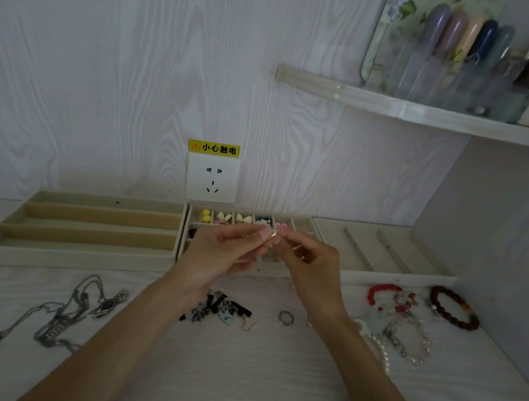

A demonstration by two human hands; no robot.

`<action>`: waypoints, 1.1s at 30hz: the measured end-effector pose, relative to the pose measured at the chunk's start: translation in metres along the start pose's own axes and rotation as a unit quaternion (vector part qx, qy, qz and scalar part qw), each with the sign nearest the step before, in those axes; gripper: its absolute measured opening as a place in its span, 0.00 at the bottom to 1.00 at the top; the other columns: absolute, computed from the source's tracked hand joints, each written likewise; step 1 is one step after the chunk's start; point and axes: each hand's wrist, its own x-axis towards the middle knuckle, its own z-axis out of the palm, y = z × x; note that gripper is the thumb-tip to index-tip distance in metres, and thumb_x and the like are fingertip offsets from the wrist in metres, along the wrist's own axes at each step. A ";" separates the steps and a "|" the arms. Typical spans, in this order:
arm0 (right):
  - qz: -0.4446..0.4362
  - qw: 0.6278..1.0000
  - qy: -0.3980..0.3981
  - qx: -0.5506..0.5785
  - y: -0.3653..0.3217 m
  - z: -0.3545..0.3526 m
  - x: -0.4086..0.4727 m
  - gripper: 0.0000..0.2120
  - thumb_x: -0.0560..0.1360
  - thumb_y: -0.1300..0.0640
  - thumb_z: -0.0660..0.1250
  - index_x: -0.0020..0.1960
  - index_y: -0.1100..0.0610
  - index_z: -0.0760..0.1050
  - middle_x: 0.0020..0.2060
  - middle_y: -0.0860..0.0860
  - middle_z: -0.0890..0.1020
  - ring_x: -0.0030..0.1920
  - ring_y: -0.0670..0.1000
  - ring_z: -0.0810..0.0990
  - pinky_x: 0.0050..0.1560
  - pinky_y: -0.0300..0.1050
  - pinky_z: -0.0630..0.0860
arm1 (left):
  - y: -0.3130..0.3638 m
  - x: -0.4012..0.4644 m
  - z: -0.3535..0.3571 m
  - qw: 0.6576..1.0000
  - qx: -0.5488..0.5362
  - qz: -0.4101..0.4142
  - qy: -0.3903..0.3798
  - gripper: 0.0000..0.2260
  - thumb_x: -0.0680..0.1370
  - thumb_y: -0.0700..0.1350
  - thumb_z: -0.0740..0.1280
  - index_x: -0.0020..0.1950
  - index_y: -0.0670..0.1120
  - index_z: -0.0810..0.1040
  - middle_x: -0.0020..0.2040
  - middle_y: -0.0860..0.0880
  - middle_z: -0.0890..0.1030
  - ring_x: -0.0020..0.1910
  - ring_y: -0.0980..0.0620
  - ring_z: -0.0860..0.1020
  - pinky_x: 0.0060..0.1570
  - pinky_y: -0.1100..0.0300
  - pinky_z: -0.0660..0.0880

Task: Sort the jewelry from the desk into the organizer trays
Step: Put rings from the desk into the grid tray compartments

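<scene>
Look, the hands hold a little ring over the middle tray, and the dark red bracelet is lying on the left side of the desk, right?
Not quite. The head view shows the dark red bracelet on the right side of the desk, not the left. The rest holds: the left hand and right hand hold a little ring over the middle tray.

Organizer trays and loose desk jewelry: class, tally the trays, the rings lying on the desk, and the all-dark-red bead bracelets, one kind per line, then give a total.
Trays: 3, left tray, middle tray, right tray
Rings on the desk: 1, ring
Dark red bracelets: 1, bracelet
Total: 5
</scene>
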 end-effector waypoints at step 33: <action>-0.006 0.928 0.043 -0.370 0.054 -0.102 0.048 0.09 0.75 0.58 0.66 0.48 0.46 0.82 0.34 0.39 0.75 0.34 0.42 0.74 0.40 0.37 0.70 | 0.030 0.136 0.084 0.615 0.748 0.100 -0.228 0.08 0.74 0.45 0.70 0.51 0.54 0.83 0.51 0.57 0.82 0.51 0.56 0.79 0.37 0.67 0.70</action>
